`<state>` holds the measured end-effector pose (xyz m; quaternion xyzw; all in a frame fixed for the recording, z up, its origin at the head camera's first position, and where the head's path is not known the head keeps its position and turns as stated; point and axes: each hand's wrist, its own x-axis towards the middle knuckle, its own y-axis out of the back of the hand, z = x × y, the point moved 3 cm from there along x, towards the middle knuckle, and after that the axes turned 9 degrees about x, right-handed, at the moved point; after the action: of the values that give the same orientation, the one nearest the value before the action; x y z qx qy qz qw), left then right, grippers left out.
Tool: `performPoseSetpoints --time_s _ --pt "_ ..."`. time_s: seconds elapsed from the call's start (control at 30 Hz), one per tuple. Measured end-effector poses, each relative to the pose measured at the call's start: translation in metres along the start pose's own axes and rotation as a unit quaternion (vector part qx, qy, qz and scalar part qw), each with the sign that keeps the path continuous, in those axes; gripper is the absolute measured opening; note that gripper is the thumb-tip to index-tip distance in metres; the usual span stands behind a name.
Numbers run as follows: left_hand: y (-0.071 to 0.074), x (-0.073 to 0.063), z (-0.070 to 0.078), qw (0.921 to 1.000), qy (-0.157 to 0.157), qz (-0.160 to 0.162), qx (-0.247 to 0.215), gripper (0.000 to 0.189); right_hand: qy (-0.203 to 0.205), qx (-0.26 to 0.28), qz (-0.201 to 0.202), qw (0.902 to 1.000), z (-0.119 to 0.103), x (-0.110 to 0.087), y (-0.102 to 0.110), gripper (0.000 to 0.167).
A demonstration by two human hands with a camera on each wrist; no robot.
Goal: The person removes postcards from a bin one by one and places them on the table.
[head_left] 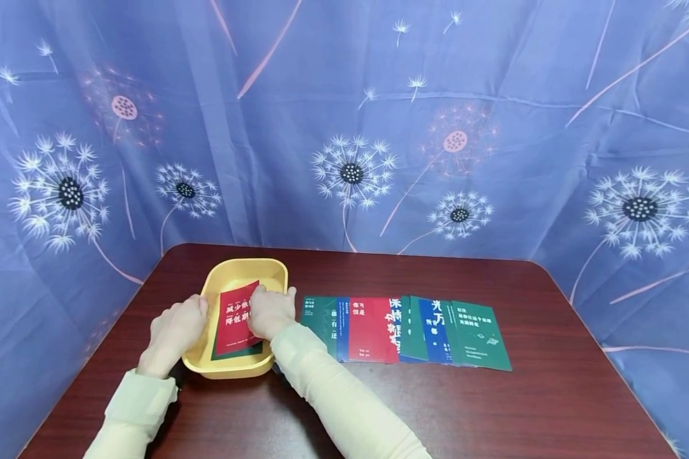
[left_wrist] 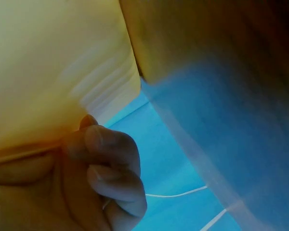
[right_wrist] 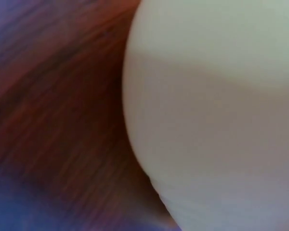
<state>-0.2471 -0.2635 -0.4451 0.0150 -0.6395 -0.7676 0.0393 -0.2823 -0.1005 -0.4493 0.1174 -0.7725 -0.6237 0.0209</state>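
A yellow plastic basin [head_left: 247,370] stands on the left part of the table. My left hand [head_left: 175,330] grips its left rim; in the left wrist view the curled fingers [left_wrist: 113,149] show against the basin's pale wall [left_wrist: 48,62]. Inside lies a red card [head_left: 235,328] with white lettering, over a green card [head_left: 221,354] whose lower edge peeks out. At the red card's right edge my right hand [head_left: 272,310] reaches over the basin's right rim and holds the card, its fingertips hidden. Only the basin's outer wall [right_wrist: 216,120] fills the right wrist view.
Right of the basin, an overlapping row of green, blue and red cards [head_left: 373,331] lies across the dark red-brown table [head_left: 436,414]. A blue curtain [head_left: 298,127] with dandelion prints hangs behind and around the table.
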Motion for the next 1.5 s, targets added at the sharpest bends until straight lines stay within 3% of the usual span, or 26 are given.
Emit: performPoseSetpoints --time_s 0.17,0.23,0.43,0.77,1.0,1.13,1.3,1.5 --pt "0.001 0.000 0.000 1.0000 -0.007 0.003 0.003 0.048 0.016 0.037 0.037 0.9985 0.004 -0.002 0.002 0.027" --pt "0.001 0.000 0.000 1.0000 -0.007 0.003 0.004 0.048 0.027 0.045 0.045 0.9976 0.004 -0.003 0.003 0.021" --pt "0.000 0.001 0.000 1.0000 -0.001 -0.007 0.003 0.048 0.037 0.057 0.049 0.9965 0.005 -0.005 0.005 0.017" --pt "0.001 0.000 -0.001 1.0000 -0.004 0.007 0.005 0.047 0.044 0.066 0.051 0.9956 0.004 -0.005 0.006 0.018" --pt "-0.002 0.001 0.000 0.9999 -0.009 0.005 0.007 0.047 0.059 0.107 0.065 0.9904 0.009 -0.009 0.008 0.017" --pt "-0.007 -0.003 0.002 0.9999 -0.010 -0.004 0.001 0.047 0.071 0.156 0.078 0.9821 0.019 -0.014 0.012 0.023" --pt "-0.005 -0.004 0.003 0.9999 -0.011 0.006 -0.003 0.048 0.104 0.209 0.100 0.9673 0.030 -0.018 0.037 0.015" --pt "0.002 -0.001 0.002 0.9999 -0.011 0.007 0.000 0.048 0.121 0.309 0.113 0.9364 0.054 -0.031 0.073 0.014"
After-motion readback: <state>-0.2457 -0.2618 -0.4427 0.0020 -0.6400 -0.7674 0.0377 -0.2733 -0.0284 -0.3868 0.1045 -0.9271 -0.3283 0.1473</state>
